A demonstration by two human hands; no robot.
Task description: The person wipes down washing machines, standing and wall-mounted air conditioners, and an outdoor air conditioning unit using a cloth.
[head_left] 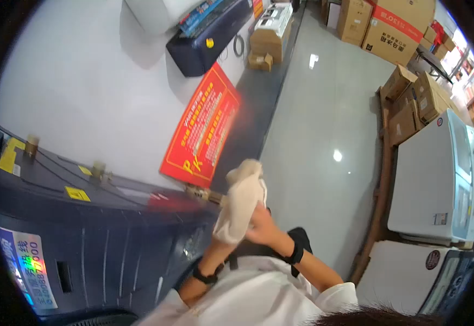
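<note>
An off-white cloth glove (242, 206) covers my left hand (239, 198), which reaches forward above the floor beside the dark cabinet. Its fingers are inside the fabric and smeared, so their pose is unclear. My right hand (261, 225) presses against the side of the glove near its cuff, fingers bent around the fabric. Both wrists wear black bands. Part of the right fingers is hidden by the glove.
At left stands a large dark cabinet (112, 228) with stickers. A red poster (201, 130) leans by the wall. White washing machines (432, 179) and cardboard boxes (410, 103) line the right side. Glossy grey floor (313, 152) runs between. More cartons (391, 32) are stacked at the back.
</note>
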